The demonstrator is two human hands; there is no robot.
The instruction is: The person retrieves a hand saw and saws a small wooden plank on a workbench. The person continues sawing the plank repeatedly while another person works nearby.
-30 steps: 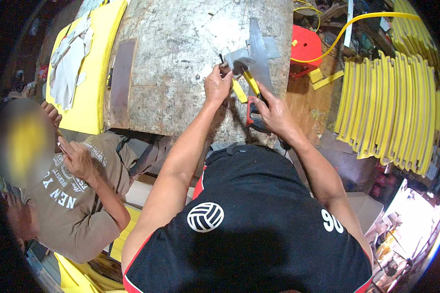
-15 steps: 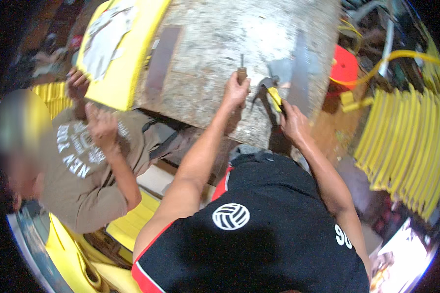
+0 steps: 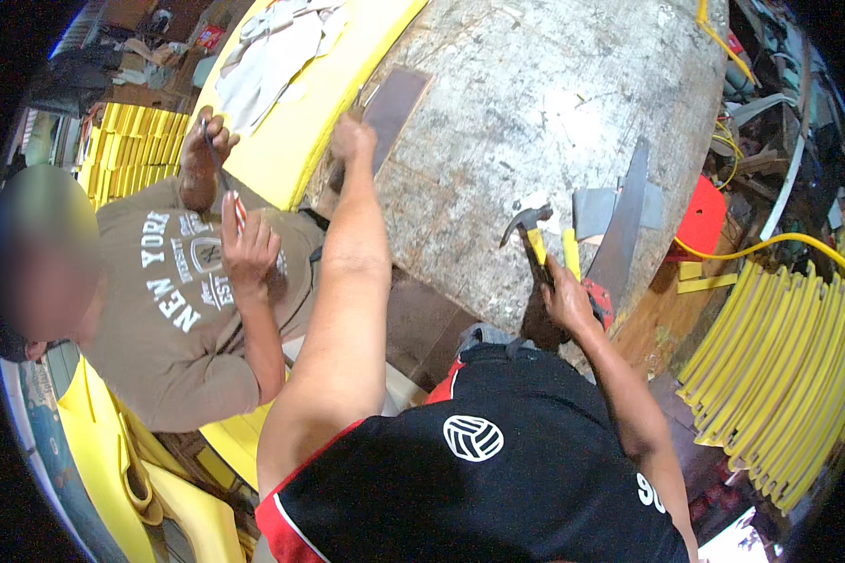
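My right hand [image 3: 567,298] is closed round the handle of a claw hammer [image 3: 535,235], whose dark head rests over the near part of the worktable [image 3: 498,122]. At the table's left side my left hand [image 3: 354,141] is closed beside a flat dark brown strip [image 3: 396,113]. A thin shaft shows above its fingers, apparently from a wooden-handled pointed tool; the handle is hidden. Right of the hammer lies a handsaw [image 3: 627,216] with a red handle, partly over a grey square piece [image 3: 591,212]. A small yellow piece [image 3: 571,251] lies between hammer and saw.
At my left sits a co-worker in a brown shirt [image 3: 174,281], holding a thin dark tool and a red-and-white item. A yellow sheet [image 3: 338,84] with grey scraps borders the table. Right are a red-orange piece [image 3: 702,220] and stacked yellow strips [image 3: 770,375].
My left hand has moved left, from mid-table to beside the brown strip. The hammer stays in my right hand. The view has shifted, and the co-worker's hands now hold visible items.
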